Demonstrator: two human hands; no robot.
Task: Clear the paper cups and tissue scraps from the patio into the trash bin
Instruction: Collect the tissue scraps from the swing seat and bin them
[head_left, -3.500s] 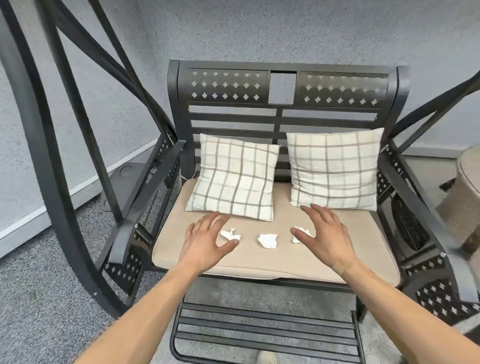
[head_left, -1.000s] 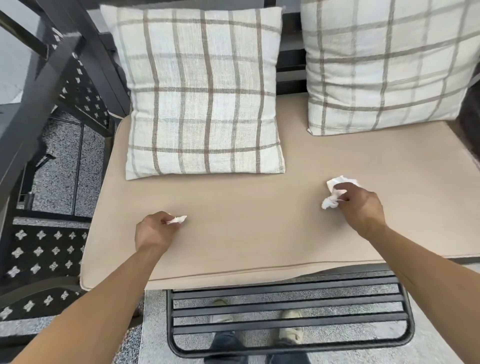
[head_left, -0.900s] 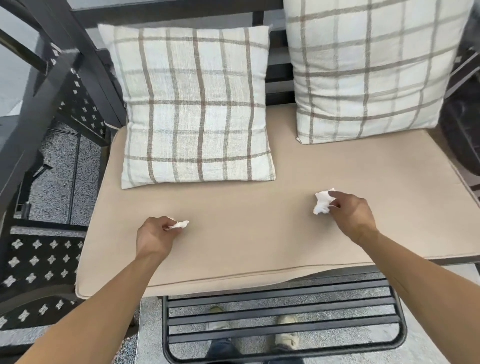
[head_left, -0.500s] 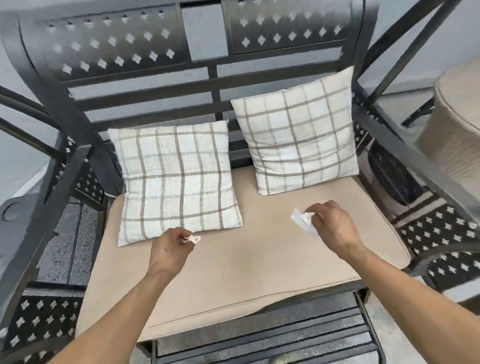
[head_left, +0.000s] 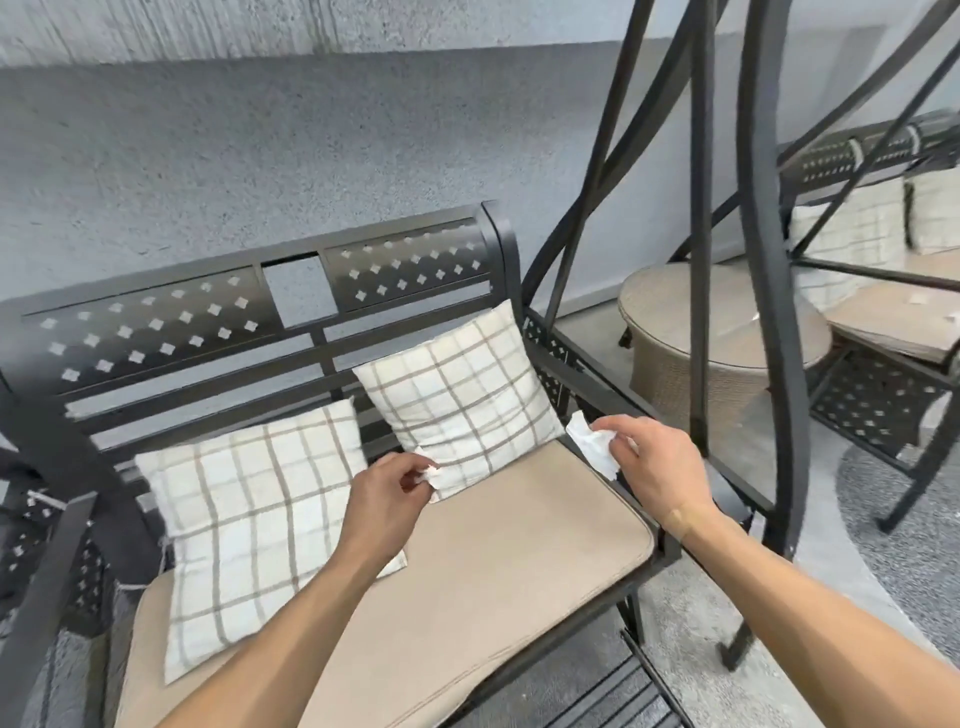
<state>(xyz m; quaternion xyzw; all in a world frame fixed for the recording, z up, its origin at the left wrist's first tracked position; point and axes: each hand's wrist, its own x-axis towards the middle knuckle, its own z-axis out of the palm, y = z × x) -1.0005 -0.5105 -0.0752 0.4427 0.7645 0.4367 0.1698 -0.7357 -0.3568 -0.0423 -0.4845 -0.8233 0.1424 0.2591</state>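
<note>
1. White tissue scraps were in both hands, lifted off the tan seat cushion (head_left: 519, 545) of the black metal swing bench (head_left: 156, 332).
2. Left hand (head_left: 384, 493) pinched a small crumpled scrap (head_left: 432, 474) btwn thumb & fingertips, held above the cushion, in front of the right-side plaid pillow (head_left: 462, 395).
3. Right hand (head_left: 660, 467) had its fingers curled on a larger, longer tissue piece (head_left: 592, 449), which hung over the bench's right edge near the armrest.
4. Progress, judged: cushion showed no more white bits, so pickup on this seat looked done; nothing was binned yet.
5. No trash bin in view, no paper cups in view either. So the carry & drop were left, plus the cups, wherever they were.
6. A second bench (head_left: 883, 332) at far right had a pale speck or two on its seat; too blurred to tell if scraps.
7. Round wicker table (head_left: 670, 332) stood btwn the two benches; a faint pale mark on its top, can't tell what.
8. Look of the tissue: thin, soft, wrinkled, torn edges; the larger piece drooped limp. Light stuff, prob easy to drop on the way, so a firm pinch would matter.
9. Other plaid pillow (head_left: 249, 519) leaned on the bench's left side, untouched by either hand.
</note>
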